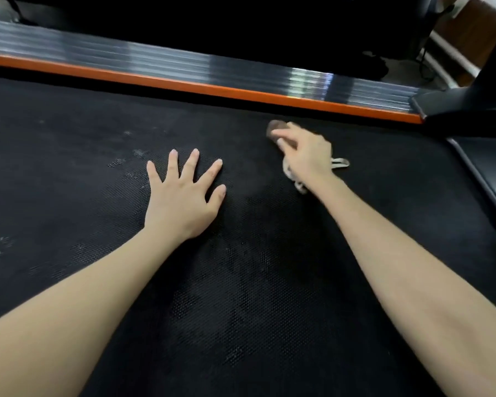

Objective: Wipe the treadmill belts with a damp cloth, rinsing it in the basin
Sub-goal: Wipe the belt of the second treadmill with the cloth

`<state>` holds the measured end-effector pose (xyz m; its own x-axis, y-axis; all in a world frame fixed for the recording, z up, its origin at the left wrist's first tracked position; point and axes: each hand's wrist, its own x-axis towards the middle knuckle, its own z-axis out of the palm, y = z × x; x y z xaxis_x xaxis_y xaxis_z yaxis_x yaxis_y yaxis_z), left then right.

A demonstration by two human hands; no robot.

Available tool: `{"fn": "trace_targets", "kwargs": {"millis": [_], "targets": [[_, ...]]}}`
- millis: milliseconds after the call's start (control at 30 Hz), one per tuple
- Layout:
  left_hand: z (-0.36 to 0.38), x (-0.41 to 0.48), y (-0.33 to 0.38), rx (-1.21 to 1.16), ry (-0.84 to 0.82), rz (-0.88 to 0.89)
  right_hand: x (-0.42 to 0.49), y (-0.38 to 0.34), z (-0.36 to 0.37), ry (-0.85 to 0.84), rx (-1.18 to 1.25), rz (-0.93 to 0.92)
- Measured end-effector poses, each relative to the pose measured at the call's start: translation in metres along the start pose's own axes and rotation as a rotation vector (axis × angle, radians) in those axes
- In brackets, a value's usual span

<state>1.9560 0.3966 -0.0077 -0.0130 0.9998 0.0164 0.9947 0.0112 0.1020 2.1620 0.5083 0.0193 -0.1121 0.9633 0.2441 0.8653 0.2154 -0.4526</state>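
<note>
Black, finely dimpled treadmill belt (241, 282) fills nearly the whole view, running lengthwise from left to right. Along its far edge lies an orange strip (184, 84), and beyond that a glossy ribbed side rail (155, 61). The left hand (181, 202) lies flat on the belt near the middle, palm down and fingers spread and straight, holding nothing; it looks like a brace for the leaning body. The right hand (307, 156) is farther out and to the right, close to the orange strip but not on it. Its grip is curled round a bunched pale cloth (287, 169), pressing the wad onto the belt, with loose loops of cloth trailing out from under the palm on the near and right sides. The hand is blurred, so how each finger lies cannot be told. Pale dusty marks (121, 161) speckle the belt to the left of the left hand, and a fainter patch shows near the left edge. From the cloth, the dirtiest stretch therefore lies leftward along the belt's long axis, with the flat left hand between the two. The left hand is nearer those marks, yet the right one carries the cloth, so a leftward stroke would likely need the bracing hand lifted or shifted first. No basin is in view.
</note>
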Motion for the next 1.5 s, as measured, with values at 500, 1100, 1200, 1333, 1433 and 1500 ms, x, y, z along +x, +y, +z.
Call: {"fn": "trace_targets", "kwargs": {"millis": [500,1100,1200,1333,1433,1500], "targets": [[-0.004,0.000,-0.001,-0.030,-0.034,0.003,-0.087,-0.027,-0.001,-0.056,-0.059,-0.033],[-0.014,-0.173,-0.072,0.041,-0.048,-0.049,-0.226,-0.047,-0.031,-0.182,0.156,-0.272],[-0.013,-0.173,-0.073,0.031,-0.035,-0.048,-0.294,-0.039,-0.052,-0.379,0.190,-0.582],[-0.013,-0.174,-0.070,0.028,-0.048,-0.055,-0.255,-0.032,-0.047,-0.431,0.112,-0.719],[-0.013,-0.173,-0.071,0.030,-0.050,-0.054,-0.182,-0.056,-0.018,-0.152,0.085,-0.205],[-0.012,-0.174,-0.072,0.034,-0.046,-0.059,-0.175,-0.069,-0.008,-0.115,0.062,-0.094]]}}
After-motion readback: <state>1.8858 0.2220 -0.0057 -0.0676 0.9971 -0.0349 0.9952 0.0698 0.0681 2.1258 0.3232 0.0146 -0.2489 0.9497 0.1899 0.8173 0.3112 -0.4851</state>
